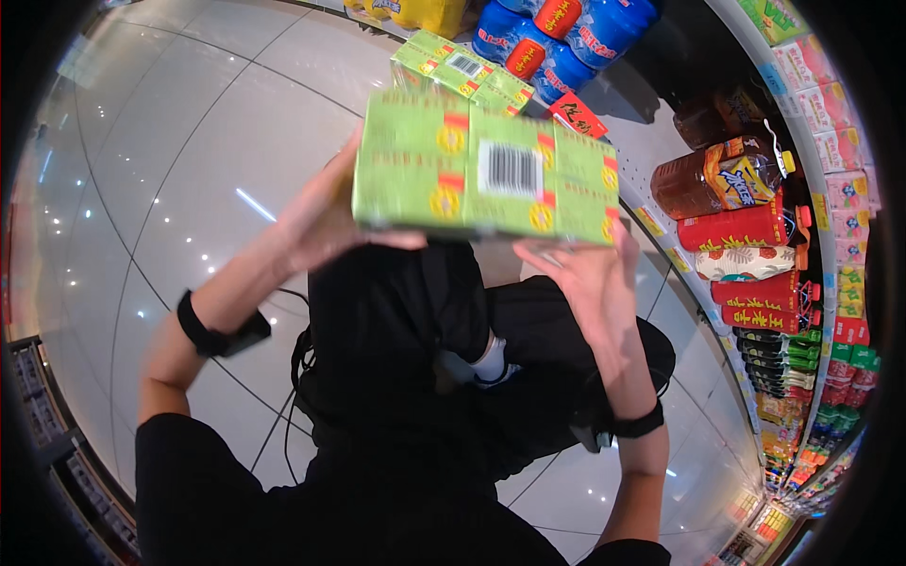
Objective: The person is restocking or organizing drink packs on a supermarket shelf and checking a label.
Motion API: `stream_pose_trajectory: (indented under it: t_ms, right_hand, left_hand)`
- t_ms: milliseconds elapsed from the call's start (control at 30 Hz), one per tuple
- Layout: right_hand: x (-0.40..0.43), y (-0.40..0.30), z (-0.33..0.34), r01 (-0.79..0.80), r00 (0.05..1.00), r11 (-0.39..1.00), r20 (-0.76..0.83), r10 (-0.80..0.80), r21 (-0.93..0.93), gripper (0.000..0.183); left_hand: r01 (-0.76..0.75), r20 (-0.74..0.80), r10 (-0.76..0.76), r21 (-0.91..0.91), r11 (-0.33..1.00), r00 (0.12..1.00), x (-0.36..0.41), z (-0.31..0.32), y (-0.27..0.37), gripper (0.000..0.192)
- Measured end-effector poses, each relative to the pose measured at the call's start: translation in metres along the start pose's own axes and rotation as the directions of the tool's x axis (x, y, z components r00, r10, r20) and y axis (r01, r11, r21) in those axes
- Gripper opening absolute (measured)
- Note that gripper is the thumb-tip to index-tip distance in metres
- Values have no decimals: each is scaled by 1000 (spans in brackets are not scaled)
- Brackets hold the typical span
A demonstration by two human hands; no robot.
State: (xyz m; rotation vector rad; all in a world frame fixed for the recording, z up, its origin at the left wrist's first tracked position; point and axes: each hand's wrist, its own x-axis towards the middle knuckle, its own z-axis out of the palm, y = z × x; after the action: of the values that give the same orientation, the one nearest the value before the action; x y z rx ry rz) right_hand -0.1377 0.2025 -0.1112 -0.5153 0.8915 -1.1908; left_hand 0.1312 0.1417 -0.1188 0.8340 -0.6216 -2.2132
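Both hands hold up a shrink-wrapped pack of green drink cartons [425, 166], with a barcode label on the side facing the camera. My left hand [329, 205] grips its left end, and my right hand [594, 279] supports the lower right corner from beneath. Just beyond the held pack lies a similar green carton pack [453, 67], partly hidden by it. A red promotional card [578, 115] with writing stands beside that second pack. My knees are bent below the hands.
Blue multipacks of drinks [601, 32] and yellow packs [425, 13] stand at the top. On the right, a curved-looking shelf [651, 205] bears large tea bottles [715, 177], red bottles [754, 297] and cartons. Shelving [67, 439] also runs along the lower left.
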Motion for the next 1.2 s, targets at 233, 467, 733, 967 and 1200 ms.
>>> stream_pose_trajectory:
  t_ms: [233,467,733,967,1200]
  right_hand:
    - [82,6,12,22,997,977,83,-4,-211,69]
    - [110,47,15,-73,997,961,19,81,-268,65]
    - [120,59,-10,-151,988,953,-16,152,-261,64]
    - [122,68,-20,-181,981,942,19,194,-283,67]
    - [123,66,-19,-112,993,957,13,120,-268,77]
  left_hand:
    - [-46,18,43,485,873,999,82,-55,79,45]
    - [25,-131,21,336,942,991,111,-100,72,42]
    - [102,-210,-24,372,922,977,127,-101,57,48]
    - [159,-291,-42,392,906,956,127,-97,50,58]
    - [140,-313,49,552,822,949,133,-111,51,58]
